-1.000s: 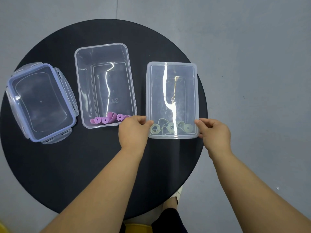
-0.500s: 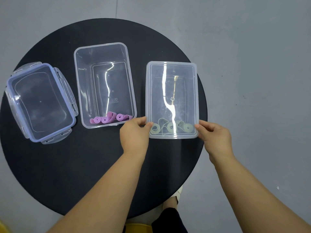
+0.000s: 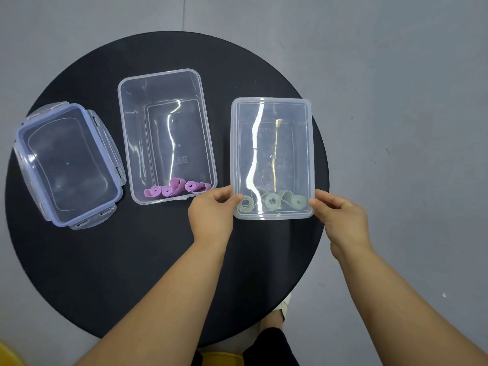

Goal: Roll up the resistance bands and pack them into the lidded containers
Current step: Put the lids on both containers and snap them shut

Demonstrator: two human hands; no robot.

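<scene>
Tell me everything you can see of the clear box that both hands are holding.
The lidded box is a rectangular tub of clear plastic with rounded corners, lying lengthwise away from the person on the right part of the round black table. A flat clear lid covers it, streaked with glare; whether it is pressed tight cannot be told. Three rolled green bands lie inside at its near end. The left hand pinches its near left corner, the right hand its near right corner.
</scene>
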